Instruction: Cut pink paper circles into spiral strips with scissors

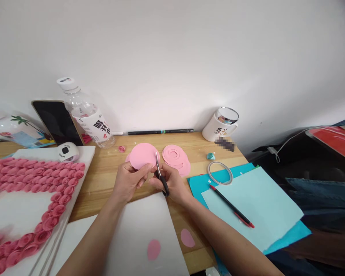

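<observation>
My left hand [130,179] is closed on the lower edge of a pink paper disc [143,155], holding it up above the wooden table [109,172]. My right hand [172,184] grips small black-handled scissors [161,177], whose blades point up and meet the disc's right edge. Just to the right lies a stack of pink paper discs cut into spirals [176,158]. Two small pink oval scraps [153,249] [187,237] lie near the front, one on a white sheet [140,226] and one on the wood.
A white board [23,207] covered with rows of pink paper roses sits at the left. Behind stand a plastic bottle [86,115], a phone [57,122], a white mug [220,125] and a black pen [161,132]. Blue paper sheets [255,203], a red-black pen [231,206] and a tape ring [220,172] lie right.
</observation>
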### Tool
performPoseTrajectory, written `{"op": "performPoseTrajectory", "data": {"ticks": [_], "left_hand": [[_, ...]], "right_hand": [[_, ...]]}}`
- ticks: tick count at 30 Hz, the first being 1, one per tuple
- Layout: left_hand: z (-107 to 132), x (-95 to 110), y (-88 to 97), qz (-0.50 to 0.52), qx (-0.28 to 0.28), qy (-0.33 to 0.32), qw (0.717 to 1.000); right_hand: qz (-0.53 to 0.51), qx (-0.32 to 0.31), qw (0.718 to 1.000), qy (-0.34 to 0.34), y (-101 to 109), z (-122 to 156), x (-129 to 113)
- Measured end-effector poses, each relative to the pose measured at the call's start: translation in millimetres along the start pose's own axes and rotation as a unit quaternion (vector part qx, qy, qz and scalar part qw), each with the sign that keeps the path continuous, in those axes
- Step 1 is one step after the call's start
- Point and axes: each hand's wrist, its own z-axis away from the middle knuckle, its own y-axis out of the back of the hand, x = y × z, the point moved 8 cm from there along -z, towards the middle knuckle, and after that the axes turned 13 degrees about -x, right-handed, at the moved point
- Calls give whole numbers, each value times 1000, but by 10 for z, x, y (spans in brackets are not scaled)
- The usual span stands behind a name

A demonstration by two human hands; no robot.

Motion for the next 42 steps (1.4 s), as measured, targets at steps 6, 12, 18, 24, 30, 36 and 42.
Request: {"op": "performPoseTrajectory", "data": {"ticks": [6,12,18,24,30,36,42], "left_hand": [[-1,16,4,3,0,-10,1000],[-4,30,8,20,1,-15,1000],[-15,-3,16,56,-1,-17,998],[-14,-40,8,51,7,-5,999],[-22,-60,-16,13,-10,14,1000],[-18,-50,-15,3,-13,11,1000],[-8,-15,-38,7,-17,5,1000]], "right_hand": [[-5,6,1000,-13,17,8,44],[-5,11,1000,-24,24,18,60],[3,10,999,-31,18,22,64],[5,-4,999,-38,-21,13,99],[24,8,1000,5,35,-13,18],[30,-1,999,22,30,-16,12],[21,0,1000,15,21,-15,4]]}}
